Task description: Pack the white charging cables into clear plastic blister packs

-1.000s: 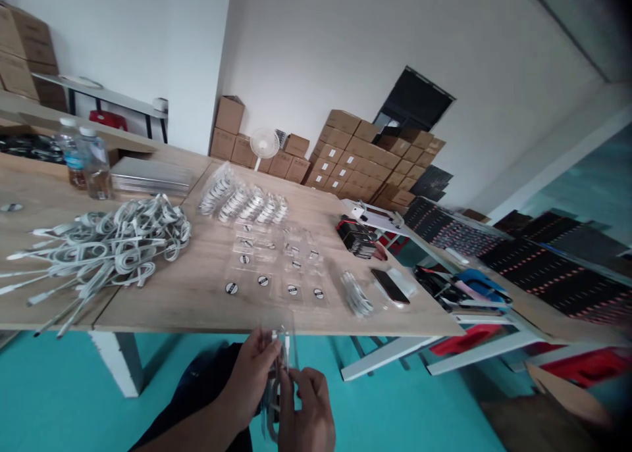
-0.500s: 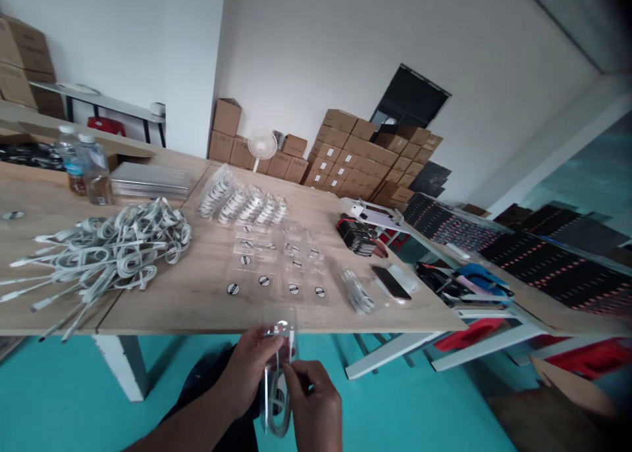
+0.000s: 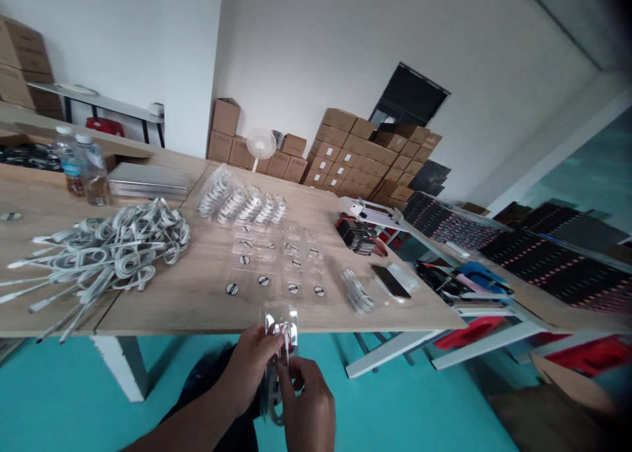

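At the table's front edge, my left hand is closed on a clear plastic sleeve, its thumb lying across the front. A coiled white charging cable sits in or against the sleeve, which end is where I cannot fully make out. My right hand pinches the cable just below its plugs, partly hiding the coil. On the table beyond lie several flat clear sleeves with round black-and-white stickers. To the left spreads a tangled pile of white cables.
Bundled packed cables lie farther back. Rightward are a few packed cables, a dark phone and a stack of black items. Two bottles stand by silver flat cases. The wooden table's front edge is close.
Both hands stay together at the sleeve. My right hand has shifted slightly left and the sleeve with the cable has turned, its upper end now catching more light.
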The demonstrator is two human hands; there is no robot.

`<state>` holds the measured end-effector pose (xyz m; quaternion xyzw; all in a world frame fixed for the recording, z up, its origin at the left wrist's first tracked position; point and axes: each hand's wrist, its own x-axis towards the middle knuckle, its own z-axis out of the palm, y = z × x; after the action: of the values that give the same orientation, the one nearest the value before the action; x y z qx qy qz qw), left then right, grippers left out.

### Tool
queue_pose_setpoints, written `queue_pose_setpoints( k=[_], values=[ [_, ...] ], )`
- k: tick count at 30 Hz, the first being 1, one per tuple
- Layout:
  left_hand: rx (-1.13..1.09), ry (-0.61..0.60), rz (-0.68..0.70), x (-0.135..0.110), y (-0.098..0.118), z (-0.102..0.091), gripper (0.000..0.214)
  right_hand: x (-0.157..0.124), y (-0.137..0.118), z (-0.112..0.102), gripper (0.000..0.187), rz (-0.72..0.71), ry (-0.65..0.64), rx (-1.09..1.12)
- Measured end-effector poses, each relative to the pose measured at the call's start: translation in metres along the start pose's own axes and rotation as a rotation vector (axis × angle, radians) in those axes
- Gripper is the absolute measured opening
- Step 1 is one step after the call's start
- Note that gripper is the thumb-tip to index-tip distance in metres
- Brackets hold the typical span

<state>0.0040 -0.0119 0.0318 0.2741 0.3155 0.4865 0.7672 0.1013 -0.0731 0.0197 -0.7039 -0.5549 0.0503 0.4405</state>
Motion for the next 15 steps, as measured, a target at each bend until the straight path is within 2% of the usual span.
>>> queue_pose_setpoints(
  k=[3, 6, 10, 15],
  values=[
    [0.027, -0.053, 0.040, 0.002, -0.002, -0.002, 0.025, 0.000, 0.002, 0.000, 0.047, -0.039, 0.001, -0.042],
    [0.026, -0.059, 0.053, 0.003, -0.005, -0.005, 0.025, 0.003, 0.005, -0.003, 0.041, -0.155, -0.032, -0.158],
    [0.014, -0.061, 0.069, 0.003, -0.008, -0.005, 0.026, 0.009, 0.005, -0.008, 0.037, -0.326, -0.129, -0.486],
    [0.002, -0.014, 0.049, -0.002, -0.009, 0.001, 0.028, 0.018, -0.004, -0.012, 0.032, -0.377, -0.267, -0.802]
  ],
)
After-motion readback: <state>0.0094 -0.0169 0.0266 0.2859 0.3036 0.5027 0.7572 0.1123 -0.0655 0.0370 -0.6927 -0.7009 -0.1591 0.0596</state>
